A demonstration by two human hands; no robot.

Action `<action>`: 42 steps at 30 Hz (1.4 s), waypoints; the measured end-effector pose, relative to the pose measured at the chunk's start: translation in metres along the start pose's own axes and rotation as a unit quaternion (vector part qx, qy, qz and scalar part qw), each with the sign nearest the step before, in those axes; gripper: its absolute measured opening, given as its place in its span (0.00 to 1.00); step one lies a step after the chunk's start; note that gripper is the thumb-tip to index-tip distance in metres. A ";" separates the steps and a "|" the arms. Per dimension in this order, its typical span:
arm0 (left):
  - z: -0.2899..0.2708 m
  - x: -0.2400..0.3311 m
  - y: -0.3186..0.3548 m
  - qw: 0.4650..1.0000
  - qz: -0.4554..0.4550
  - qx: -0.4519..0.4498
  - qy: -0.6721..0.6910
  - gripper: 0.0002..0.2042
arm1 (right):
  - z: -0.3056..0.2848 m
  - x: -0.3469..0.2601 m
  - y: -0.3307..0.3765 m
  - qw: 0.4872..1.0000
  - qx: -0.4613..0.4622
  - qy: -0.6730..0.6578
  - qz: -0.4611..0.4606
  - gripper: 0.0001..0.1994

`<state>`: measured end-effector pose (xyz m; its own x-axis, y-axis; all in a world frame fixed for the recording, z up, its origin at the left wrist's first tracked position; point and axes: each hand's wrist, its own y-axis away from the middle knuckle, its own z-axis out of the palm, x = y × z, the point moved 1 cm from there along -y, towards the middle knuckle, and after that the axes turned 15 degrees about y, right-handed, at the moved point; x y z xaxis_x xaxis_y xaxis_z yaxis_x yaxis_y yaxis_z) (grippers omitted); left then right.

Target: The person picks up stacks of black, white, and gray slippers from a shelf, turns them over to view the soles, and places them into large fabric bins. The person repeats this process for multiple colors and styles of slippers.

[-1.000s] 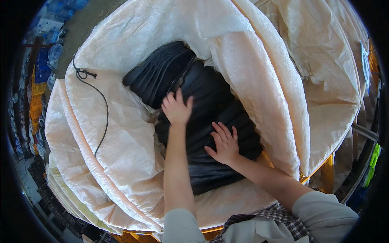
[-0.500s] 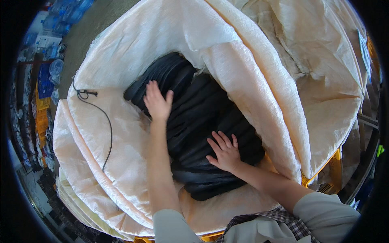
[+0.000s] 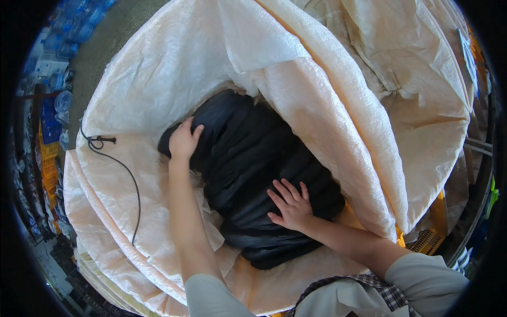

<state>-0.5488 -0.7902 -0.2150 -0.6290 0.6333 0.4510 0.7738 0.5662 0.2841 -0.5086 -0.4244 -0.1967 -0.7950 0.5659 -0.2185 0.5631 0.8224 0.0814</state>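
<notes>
Inside an open cream woven sack (image 3: 111, 179) lies a black ridged bundle (image 3: 245, 145), its far-left end cupped by the left hand (image 3: 182, 141), fingertips hidden and grip unclear, while the right hand (image 3: 292, 210) rests flat, fingers apart, apparently steadying its nearer part.

Left hand (image 3: 183, 139) and right hand (image 3: 293, 207) on ridged black bundle (image 3: 240, 156) (cord (image 3: 125, 168) nearby) amid pale sheeting (image 3: 338, 121)
</notes>
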 end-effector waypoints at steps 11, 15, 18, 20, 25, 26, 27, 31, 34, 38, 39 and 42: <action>0.009 -0.008 0.016 0.997 -0.052 0.048 -0.037 0.43 | 0.010 -0.002 0.004 1.000 0.008 -0.008 0.001 0.29; -0.016 0.032 0.125 0.986 0.085 0.034 0.141 0.29 | 0.000 -0.002 -0.002 0.999 0.034 -0.026 0.007 0.29; -0.034 0.058 0.231 0.970 0.019 -0.074 0.232 0.21 | -0.020 -0.001 -0.007 0.996 -0.061 -0.059 0.018 0.27; -0.044 0.071 0.289 0.971 -0.025 -0.144 0.191 0.18 | -0.046 0.000 -0.007 0.991 0.005 -0.128 0.039 0.22; -0.017 0.097 0.372 0.956 -0.060 -0.258 0.126 0.20 | -0.137 0.011 0.019 0.930 -0.039 -0.366 0.013 0.13; -0.002 0.103 0.381 0.960 -0.054 -0.252 0.109 0.21 | -0.157 0.016 0.031 0.891 -0.059 -0.449 -0.018 0.13; 0.012 0.111 0.383 0.970 0.026 -0.203 0.128 0.22 | -0.178 0.022 0.047 0.907 -0.027 -0.417 -0.040 0.12; 0.043 0.129 0.383 0.930 0.090 -0.354 -0.037 0.25 | -0.241 0.054 0.140 0.948 0.083 -0.307 -0.019 0.10; 0.026 0.140 0.376 0.909 0.149 -0.374 -0.113 0.20 | -0.252 0.062 0.228 0.947 0.168 -0.258 0.093 0.09; -0.022 0.165 0.426 0.912 0.333 -0.194 0.138 0.18 | -0.217 0.029 0.387 0.890 0.000 -0.319 0.325 0.16; -0.032 0.172 0.449 0.916 0.287 -0.228 0.166 0.17 | -0.202 0.013 0.433 0.904 -0.058 -0.278 0.321 0.23; -0.014 0.217 0.522 0.856 0.252 -0.301 0.338 0.15 | -0.132 -0.036 0.566 0.849 -0.214 -0.320 0.361 0.39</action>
<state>-0.2808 -0.3646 0.0434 -0.1747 0.1515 0.9729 0.9606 -0.1906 0.2022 -0.1906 0.0281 -0.0147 0.0856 0.8968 -0.4340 0.6087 0.2978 0.7354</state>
